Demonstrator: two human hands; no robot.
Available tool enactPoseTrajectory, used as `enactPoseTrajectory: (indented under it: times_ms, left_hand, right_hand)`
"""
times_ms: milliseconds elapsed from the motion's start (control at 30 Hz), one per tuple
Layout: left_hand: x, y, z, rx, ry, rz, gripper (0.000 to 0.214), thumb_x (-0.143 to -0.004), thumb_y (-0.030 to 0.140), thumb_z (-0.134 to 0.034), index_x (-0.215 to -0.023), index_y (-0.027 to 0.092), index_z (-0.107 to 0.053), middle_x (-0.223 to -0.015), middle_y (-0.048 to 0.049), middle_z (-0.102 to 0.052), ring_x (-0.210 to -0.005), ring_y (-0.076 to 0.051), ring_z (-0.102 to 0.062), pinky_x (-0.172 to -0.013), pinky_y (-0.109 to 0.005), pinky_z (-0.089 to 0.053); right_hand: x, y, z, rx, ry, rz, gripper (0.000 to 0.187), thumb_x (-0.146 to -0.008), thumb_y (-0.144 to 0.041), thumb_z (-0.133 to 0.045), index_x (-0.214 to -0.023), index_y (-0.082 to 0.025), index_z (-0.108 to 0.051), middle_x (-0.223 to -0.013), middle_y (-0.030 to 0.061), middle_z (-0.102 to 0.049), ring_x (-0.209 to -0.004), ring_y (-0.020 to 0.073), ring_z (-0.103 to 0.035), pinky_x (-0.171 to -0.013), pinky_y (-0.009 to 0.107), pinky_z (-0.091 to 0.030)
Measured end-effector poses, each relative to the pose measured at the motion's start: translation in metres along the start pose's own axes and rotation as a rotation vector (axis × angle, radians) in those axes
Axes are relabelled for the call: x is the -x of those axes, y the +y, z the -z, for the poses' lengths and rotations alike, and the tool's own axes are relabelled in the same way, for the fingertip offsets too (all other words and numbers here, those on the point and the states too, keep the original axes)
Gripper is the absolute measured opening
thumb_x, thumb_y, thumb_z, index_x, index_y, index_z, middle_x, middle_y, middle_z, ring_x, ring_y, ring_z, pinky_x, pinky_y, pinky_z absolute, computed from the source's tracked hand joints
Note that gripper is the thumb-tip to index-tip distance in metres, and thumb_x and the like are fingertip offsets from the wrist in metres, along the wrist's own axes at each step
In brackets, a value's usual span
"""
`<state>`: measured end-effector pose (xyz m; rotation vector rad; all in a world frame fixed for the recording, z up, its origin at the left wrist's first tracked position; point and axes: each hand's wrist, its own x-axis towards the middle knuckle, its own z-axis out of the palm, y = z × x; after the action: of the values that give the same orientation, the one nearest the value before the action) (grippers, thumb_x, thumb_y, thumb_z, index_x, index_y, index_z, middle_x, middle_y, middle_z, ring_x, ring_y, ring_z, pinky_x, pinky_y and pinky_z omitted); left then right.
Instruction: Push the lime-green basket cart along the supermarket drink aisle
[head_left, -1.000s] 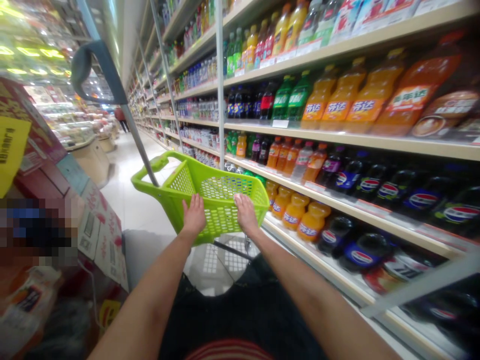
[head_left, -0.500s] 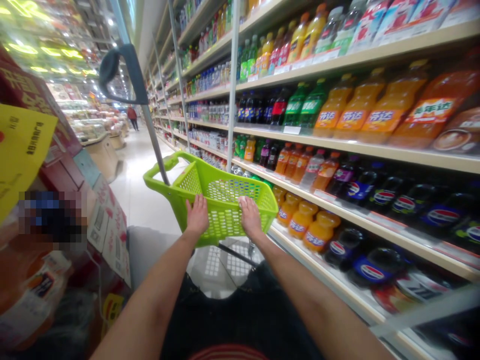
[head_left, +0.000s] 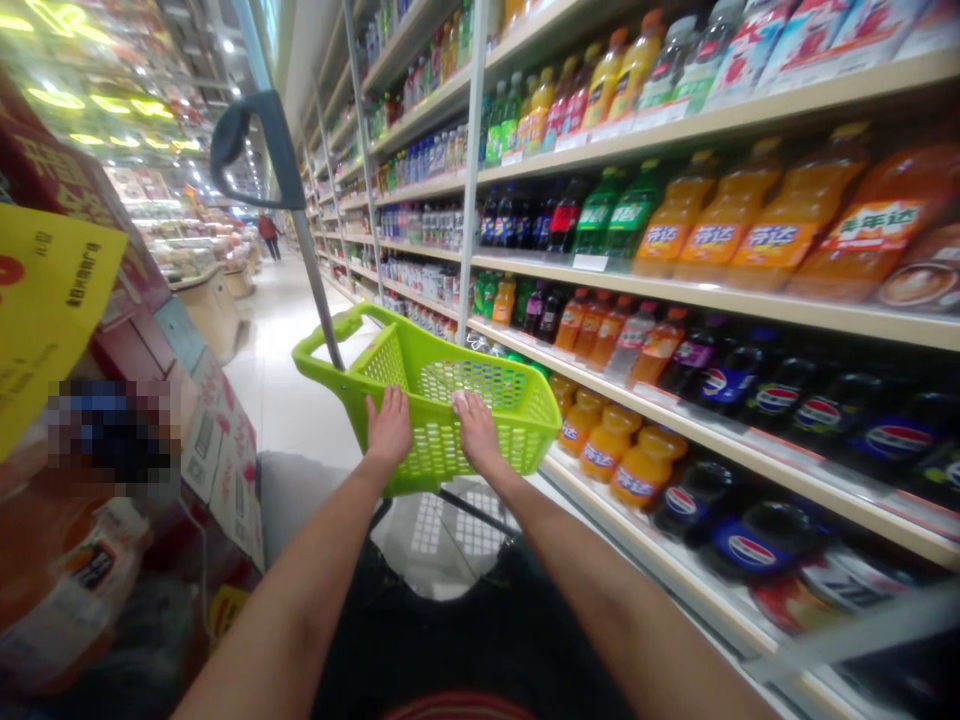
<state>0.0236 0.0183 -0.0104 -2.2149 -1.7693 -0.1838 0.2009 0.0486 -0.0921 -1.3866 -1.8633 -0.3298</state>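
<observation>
A lime-green wheeled shopping basket with perforated sides stands in front of me. My left hand holds its near rim, fingers bent over the edge and thumb toward the left. Further right on that rim is my right hand, also with its fingers over the edge. A small whitish bit shows by the right fingertips; I cannot make out what it is. A grey pole with a dark loop handle rises from the basket's left end, untouched by either hand. The basket's floor is mostly hidden.
Shelves of soda and juice bottles run along the right, close to the basket. Boxes with a yellow sign stand at near left. A tiled aisle leads forward to a distant person near display counters.
My right hand has slid left along the rim, closer to my left hand. The basket and handle sit slightly further right in view.
</observation>
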Motion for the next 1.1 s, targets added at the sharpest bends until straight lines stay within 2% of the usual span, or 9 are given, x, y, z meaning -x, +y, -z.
enactPoseTrajectory:
  times_ms: [100, 267, 367, 500, 600, 667, 800, 967, 1100]
  left_hand:
    - [0.0, 0.006, -0.002, 0.025, 0.009, -0.008, 0.066, -0.073, 0.013, -0.038, -0.137, 0.008, -0.025, -0.147, -0.0113, -0.018, -0.135, -0.024, -0.012, -0.107, -0.054, -0.008]
    - [0.004, 0.013, -0.001, 0.036, 0.041, -0.067, 0.065, -0.074, 0.014, -0.035, -0.137, 0.007, -0.023, -0.148, -0.0097, -0.016, -0.136, -0.023, -0.01, -0.107, -0.054, -0.008]
    - [0.008, -0.002, 0.003, 0.029, 0.036, -0.011, 0.066, -0.073, 0.015, -0.036, -0.138, 0.008, -0.022, -0.148, -0.0098, -0.016, -0.136, -0.023, -0.009, -0.108, -0.053, -0.007]
    - [0.016, -0.032, 0.004, 0.01, 0.045, 0.066, 0.069, -0.072, 0.015, -0.038, -0.138, 0.008, -0.021, -0.148, -0.0096, -0.013, -0.136, -0.024, -0.006, -0.108, -0.054, -0.007]
    - [0.022, -0.042, 0.002, 0.006, 0.012, 0.08, 0.07, -0.071, 0.015, -0.039, -0.138, 0.007, -0.021, -0.148, -0.0098, -0.012, -0.136, -0.025, -0.007, -0.107, -0.054, -0.008]
    - [0.025, -0.044, 0.001, 0.014, 0.012, 0.087, 0.07, -0.07, 0.015, -0.039, -0.138, 0.007, -0.022, -0.148, -0.0096, -0.012, -0.136, -0.024, -0.007, -0.107, -0.053, -0.009]
    - [0.023, -0.053, 0.004, 0.045, 0.065, 0.144, 0.071, -0.07, 0.015, -0.04, -0.138, 0.009, -0.022, -0.148, -0.0086, -0.013, -0.136, -0.022, -0.008, -0.109, -0.05, -0.01]
    - [0.008, -0.081, 0.021, 0.095, 0.135, 0.326, 0.073, -0.069, 0.018, -0.042, -0.138, 0.005, -0.019, -0.148, -0.0121, -0.012, -0.136, -0.023, -0.009, -0.108, -0.051, -0.013]
    - [-0.002, -0.097, 0.032, 0.064, 0.088, 0.297, 0.066, -0.074, 0.019, -0.038, -0.137, 0.007, -0.023, -0.148, -0.0115, -0.014, -0.136, -0.025, -0.009, -0.107, -0.054, -0.012]
  right_hand:
    - [0.001, 0.005, 0.002, 0.042, -0.019, -0.035, 0.05, -0.079, 0.0, -0.032, -0.127, -0.01, -0.045, -0.135, 0.0155, -0.041, -0.13, 0.0223, -0.027, -0.103, 0.045, -0.029]
    - [-0.011, -0.028, -0.011, 0.011, -0.014, 0.096, 0.051, -0.081, -0.001, -0.032, -0.13, -0.012, -0.041, -0.137, 0.013, -0.038, -0.131, 0.0202, -0.025, -0.106, 0.041, -0.025]
    - [-0.014, -0.038, -0.012, -0.009, -0.03, 0.115, 0.053, -0.081, -0.002, -0.032, -0.131, -0.015, -0.039, -0.138, 0.0121, -0.038, -0.131, 0.0216, -0.025, -0.104, 0.044, -0.026]
    - [-0.009, -0.025, -0.007, 0.012, -0.058, 0.057, 0.054, -0.08, -0.005, -0.036, -0.132, -0.018, -0.038, -0.139, 0.0127, -0.036, -0.131, 0.0255, -0.025, -0.101, 0.052, -0.026]
    - [-0.009, -0.019, -0.01, -0.005, -0.031, 0.064, 0.055, -0.077, -0.006, -0.041, -0.131, -0.017, -0.039, -0.138, 0.0137, -0.037, -0.13, 0.0246, -0.026, -0.101, 0.05, -0.028]
    - [-0.015, -0.024, -0.016, -0.032, -0.002, 0.096, 0.056, -0.076, -0.003, -0.038, -0.13, -0.017, -0.04, -0.137, 0.0123, -0.039, -0.129, 0.0223, -0.029, -0.101, 0.047, -0.03]
    - [-0.037, -0.058, -0.029, -0.096, 0.013, 0.188, 0.057, -0.077, -0.001, -0.035, -0.131, -0.018, -0.04, -0.136, 0.0094, -0.041, -0.128, 0.019, -0.031, -0.103, 0.04, -0.033]
    - [-0.069, -0.113, -0.041, -0.127, 0.001, 0.252, 0.053, -0.079, -0.002, -0.038, -0.131, -0.012, -0.04, -0.136, 0.0134, -0.04, -0.129, 0.0215, -0.031, -0.104, 0.039, -0.031]
    - [-0.086, -0.145, -0.045, -0.15, -0.017, 0.334, 0.052, -0.081, -0.006, -0.039, -0.131, -0.018, -0.041, -0.138, 0.0086, -0.039, -0.129, 0.0213, -0.031, -0.105, 0.039, -0.032]
